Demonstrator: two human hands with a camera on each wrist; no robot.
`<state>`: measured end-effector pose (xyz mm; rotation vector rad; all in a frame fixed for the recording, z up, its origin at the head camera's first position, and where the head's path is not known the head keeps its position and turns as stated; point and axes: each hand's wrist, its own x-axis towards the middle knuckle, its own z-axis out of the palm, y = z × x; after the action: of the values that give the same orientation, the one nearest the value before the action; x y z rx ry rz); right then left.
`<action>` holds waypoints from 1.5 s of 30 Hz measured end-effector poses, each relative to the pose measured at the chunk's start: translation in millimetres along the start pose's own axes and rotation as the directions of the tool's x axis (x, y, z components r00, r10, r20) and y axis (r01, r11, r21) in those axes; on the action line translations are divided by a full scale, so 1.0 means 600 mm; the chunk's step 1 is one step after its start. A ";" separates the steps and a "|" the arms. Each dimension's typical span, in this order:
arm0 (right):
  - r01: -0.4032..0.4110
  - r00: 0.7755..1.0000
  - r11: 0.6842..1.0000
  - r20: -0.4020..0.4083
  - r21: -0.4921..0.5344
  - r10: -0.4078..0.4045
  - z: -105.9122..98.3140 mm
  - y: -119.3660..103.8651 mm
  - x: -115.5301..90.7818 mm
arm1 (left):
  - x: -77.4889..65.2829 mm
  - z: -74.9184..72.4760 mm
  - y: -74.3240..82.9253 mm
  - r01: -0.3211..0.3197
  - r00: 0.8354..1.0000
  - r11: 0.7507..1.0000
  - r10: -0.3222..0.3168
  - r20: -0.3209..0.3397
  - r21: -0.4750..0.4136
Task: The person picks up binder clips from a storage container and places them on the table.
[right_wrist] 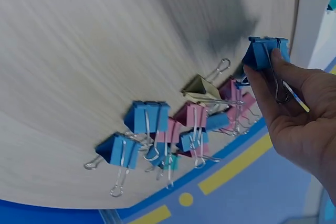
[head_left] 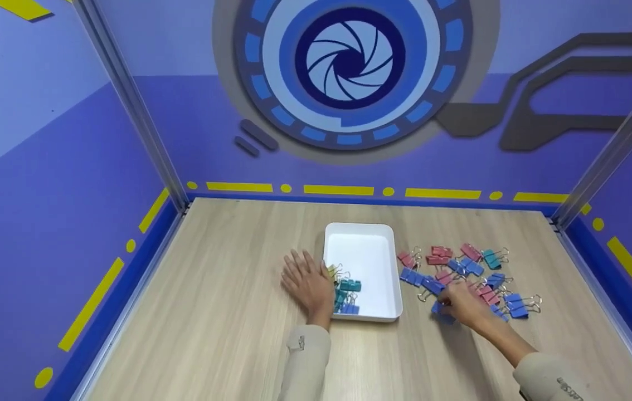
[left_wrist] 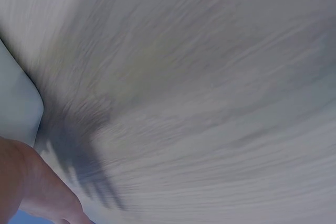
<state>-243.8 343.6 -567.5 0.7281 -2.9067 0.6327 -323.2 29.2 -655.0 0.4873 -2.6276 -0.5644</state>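
Note:
My right hand (head_left: 465, 305) pinches a blue binder clip (right_wrist: 258, 55) between thumb and fingers, just right of the white tray. In the right wrist view, the clip's wire handles point back toward the palm. My left hand (head_left: 309, 283) lies with fingers spread along the left side of the white tray (head_left: 398, 301), the thumb side at its rim. Inside the tray, at its near left, are a few clips: a teal binder clip (head_left: 351, 285), a yellow one (head_left: 331, 272) and a blue one (head_left: 350, 309). The left wrist view has only part of that hand (left_wrist: 44, 184) beside the tray's corner.
Several loose binder clips lie to the right of the tray, among them a red clip (head_left: 471, 252), a teal clip (head_left: 492, 259), a blue clip (head_left: 516, 306) and a yellowish clip (right_wrist: 198, 86). Printed panels with metal corner posts (head_left: 151, 133) enclose the wooden table (head_left: 227, 267).

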 end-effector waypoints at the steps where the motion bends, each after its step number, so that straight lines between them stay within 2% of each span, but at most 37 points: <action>1: -0.004 1.000 1.000 0.004 -0.001 0.004 0.004 0.002 -0.001 | 0.000 -0.001 -0.001 0.000 1.000 1.000 0.000 -0.002 0.003; 6: -0.072 0.997 0.997 0.019 0.000 0.072 0.015 0.010 -0.007 | -0.002 -0.001 -0.002 0.007 1.000 1.000 -0.007 0.000 0.002; 11: -0.080 0.997 0.997 0.007 -0.006 0.080 0.018 0.019 -0.010 | -0.004 0.001 -0.003 -0.005 1.000 1.000 0.005 -0.022 -0.018; 17: -0.093 0.996 0.996 -0.005 -0.010 0.093 0.021 0.026 -0.007 | -0.001 0.000 -0.003 -0.007 0.999 1.000 0.007 -0.044 0.007; 24: -0.156 0.988 0.988 -0.018 -0.019 0.156 0.021 0.033 -0.009 | -0.002 -0.003 0.003 0.004 1.000 1.000 -0.004 0.007 0.030; 28: -0.168 0.986 0.985 -0.006 -0.038 0.168 0.015 0.029 -0.001 | 0.000 -0.003 0.005 0.013 1.000 0.999 -0.013 0.006 0.044; 35: -0.240 0.970 0.961 0.005 -0.140 0.243 -0.029 -0.001 0.039 | 0.004 -0.004 0.006 0.019 1.000 0.998 -0.019 -0.001 0.058; 38: -0.242 0.969 0.959 0.006 -0.145 0.246 -0.051 -0.021 0.067 | 0.004 -0.004 0.004 0.024 1.000 0.998 -0.024 0.003 0.057; 42: -0.181 0.984 0.979 -0.022 -0.094 0.179 -0.060 -0.045 0.109 | 0.002 -0.003 0.004 0.024 1.000 0.999 -0.024 -0.003 0.044; 45: -0.122 0.992 0.992 -0.019 -0.036 0.121 -0.039 -0.062 0.137 | -0.002 0.000 0.006 0.017 1.000 0.999 -0.017 -0.003 0.049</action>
<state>-299.7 287.6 -517.8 0.5420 -2.9568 0.5916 -322.9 32.6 -653.9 0.5261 -2.6422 -0.5048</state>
